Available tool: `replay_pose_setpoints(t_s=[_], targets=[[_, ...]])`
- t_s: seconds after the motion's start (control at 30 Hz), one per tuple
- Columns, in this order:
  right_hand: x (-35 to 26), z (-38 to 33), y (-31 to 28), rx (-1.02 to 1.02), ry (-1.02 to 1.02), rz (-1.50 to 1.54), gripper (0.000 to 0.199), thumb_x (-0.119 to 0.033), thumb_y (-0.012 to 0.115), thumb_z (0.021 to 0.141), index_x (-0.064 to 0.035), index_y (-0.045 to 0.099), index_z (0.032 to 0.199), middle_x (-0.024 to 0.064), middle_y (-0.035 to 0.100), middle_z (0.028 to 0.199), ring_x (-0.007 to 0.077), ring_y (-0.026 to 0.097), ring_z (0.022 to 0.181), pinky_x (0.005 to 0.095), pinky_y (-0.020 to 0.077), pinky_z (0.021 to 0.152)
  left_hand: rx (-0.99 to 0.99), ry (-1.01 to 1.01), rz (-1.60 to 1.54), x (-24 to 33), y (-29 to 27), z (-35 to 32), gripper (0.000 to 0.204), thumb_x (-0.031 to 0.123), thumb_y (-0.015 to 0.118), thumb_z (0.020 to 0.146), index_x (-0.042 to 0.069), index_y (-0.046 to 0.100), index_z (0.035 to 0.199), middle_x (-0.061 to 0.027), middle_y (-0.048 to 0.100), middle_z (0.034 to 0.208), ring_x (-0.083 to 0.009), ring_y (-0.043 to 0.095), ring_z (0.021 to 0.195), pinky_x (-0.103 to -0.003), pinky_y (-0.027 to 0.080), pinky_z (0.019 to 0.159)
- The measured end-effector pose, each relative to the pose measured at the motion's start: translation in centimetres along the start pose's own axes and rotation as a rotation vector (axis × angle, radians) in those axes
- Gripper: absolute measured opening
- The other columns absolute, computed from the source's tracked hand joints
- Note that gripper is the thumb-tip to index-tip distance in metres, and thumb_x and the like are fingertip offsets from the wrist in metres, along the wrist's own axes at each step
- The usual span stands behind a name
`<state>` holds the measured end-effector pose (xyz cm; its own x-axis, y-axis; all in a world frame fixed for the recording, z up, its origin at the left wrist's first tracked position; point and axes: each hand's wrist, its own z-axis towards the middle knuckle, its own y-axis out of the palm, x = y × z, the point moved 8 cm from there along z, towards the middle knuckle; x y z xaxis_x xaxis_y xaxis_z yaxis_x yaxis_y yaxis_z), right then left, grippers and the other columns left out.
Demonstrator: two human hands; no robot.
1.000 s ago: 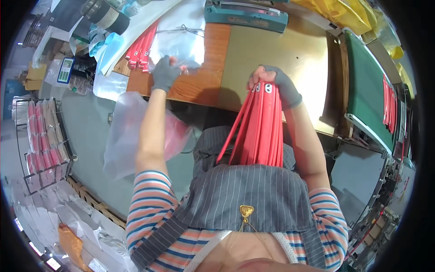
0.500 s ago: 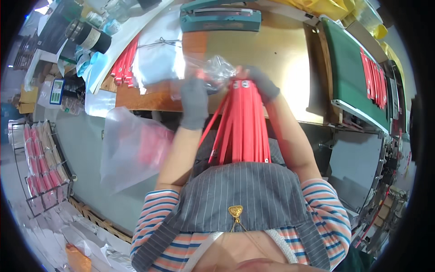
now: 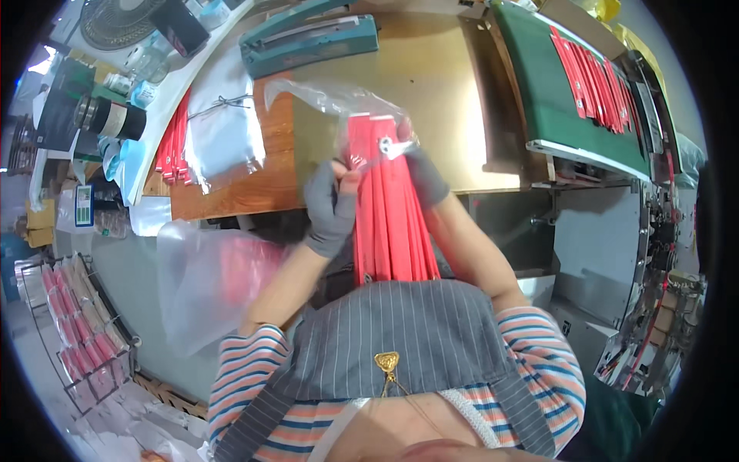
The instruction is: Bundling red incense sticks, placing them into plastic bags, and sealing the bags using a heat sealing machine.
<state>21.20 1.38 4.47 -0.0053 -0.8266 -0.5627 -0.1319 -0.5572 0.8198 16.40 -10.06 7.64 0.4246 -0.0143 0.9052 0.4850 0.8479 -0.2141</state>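
Note:
A thick bundle of flat red strips (image 3: 385, 223) stretches from my apron towards the bench, its far ends inside a clear plastic bag (image 3: 327, 96). Fingers of my left hand (image 3: 331, 202), in a grey fingerless glove, pinch the bag's mouth at the bundle's left side. On the right side, my gloved right hand (image 3: 427, 175) is closed round the bundle and the bag edge; some of its fingers are hidden behind them. White printed marks show on the strips' far ends.
A teal bag sealer (image 3: 312, 48) stands at the back of the bench. Clear bags tied with a wire (image 3: 227, 135) lie left of it, beside more red strips (image 3: 175, 142). To the right, red strips (image 3: 593, 81) rest on a green surface (image 3: 531, 85). A large translucent bag (image 3: 192, 285) hangs at left.
The crumpled clear bag has been opened out and now covers the far ends of the red strips. My left hand has moved down against the bundle's side. The whole view has shifted.

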Motion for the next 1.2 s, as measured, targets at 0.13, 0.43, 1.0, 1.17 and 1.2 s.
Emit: replay_pose_setpoints(t_s=[0.13,0.43,1.0,1.17,1.2], targets=[[5.9,-8.8,-3.1,0.244,0.197,-0.052,0.062,-0.03,0.061,0.083,-0.0088,0.036,0.136,0.0131,0.052,0.124,0.0218,0.059,0.098,0.0355,0.0474,0.088,-0.131,-0.058,0.093,0.4,0.2,-6.0,0.028,0.021,0.062,0.086,0.003,0.047,0.07,-0.0053,0.04,0.055,-0.0109,0.04,0.052,-0.028,0.033,0.048],[-11.1,-5.6,6.8,0.372,-0.917,-1.641,0.013,0.0,0.062,0.076,-0.0064,0.057,0.086,0.0074,0.051,0.056,0.0155,0.055,0.049,0.0275,0.0436,0.048,-0.054,0.008,0.105,6.2,-0.5,5.9,0.017,0.002,0.057,0.078,0.003,0.055,0.095,-0.0075,0.051,0.065,-0.0206,0.053,0.057,-0.032,0.044,0.057],[-21.2,3.0,3.2,0.32,-0.381,-1.26,0.005,-0.01,0.052,0.08,-0.0059,0.056,0.082,-0.0002,0.05,0.06,0.0068,0.048,0.049,0.0205,0.037,0.046,-0.325,-0.094,0.184,6.6,-2.9,17.7,0.033,0.026,0.057,0.084,-0.002,0.064,0.101,-0.0084,0.065,0.068,-0.0109,0.061,0.056,-0.027,0.048,0.052],[-18.1,4.3,6.4,0.299,-0.456,-1.294,0.009,-0.012,0.056,0.08,-0.0036,0.058,0.082,0.0016,0.055,0.066,0.0064,0.053,0.054,0.0219,0.0416,0.049,-0.132,0.534,0.45,8.8,1.4,13.9,0.043,0.032,0.06,0.081,-0.005,0.059,0.103,-0.019,0.066,0.082,-0.03,0.064,0.074,-0.039,0.05,0.071],[-17.4,4.8,8.5,0.239,-0.53,-1.402,0.01,-0.012,0.056,0.079,-0.0027,0.058,0.082,0.0015,0.055,0.064,0.007,0.053,0.054,0.0223,0.0422,0.05,-0.393,0.301,0.43,7.3,3.5,14.2,0.037,0.032,0.058,0.08,-0.002,0.062,0.094,-0.0224,0.063,0.08,-0.0368,0.061,0.073,-0.043,0.048,0.07]])
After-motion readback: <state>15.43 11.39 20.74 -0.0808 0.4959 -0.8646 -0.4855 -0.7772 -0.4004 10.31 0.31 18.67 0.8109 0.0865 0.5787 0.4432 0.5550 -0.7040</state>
